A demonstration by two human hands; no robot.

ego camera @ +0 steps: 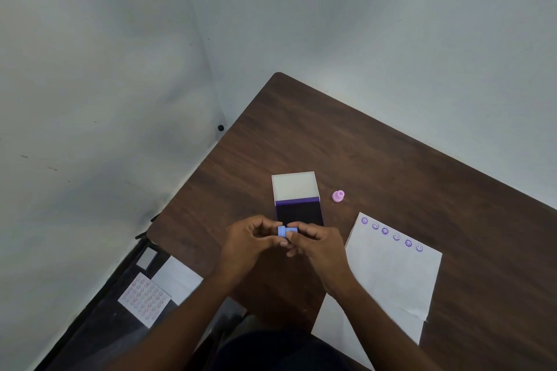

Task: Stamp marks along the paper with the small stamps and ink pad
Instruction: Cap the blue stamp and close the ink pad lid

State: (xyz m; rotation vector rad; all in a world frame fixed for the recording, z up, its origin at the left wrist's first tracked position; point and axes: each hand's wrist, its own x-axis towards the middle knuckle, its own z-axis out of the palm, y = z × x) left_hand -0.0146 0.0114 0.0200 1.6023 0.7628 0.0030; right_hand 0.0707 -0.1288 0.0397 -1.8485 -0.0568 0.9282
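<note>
Both hands met above the near edge of the brown bench (391, 159). The left hand (250, 242) and right hand (319, 245) together pinched a small blue stamp (286, 231), lying sideways between the fingertips. Just beyond them sat the ink pad (300, 212), lid open. A pink stamp (338, 196) stood beside it. The paper (391, 274) lay to the right, six purple marks (391, 234) along its far edge.

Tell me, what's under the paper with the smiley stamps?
Another white sheet pokes out beneath the stamped paper, both lying on the brown table. Anything else underneath is covered and cannot be seen.
</note>
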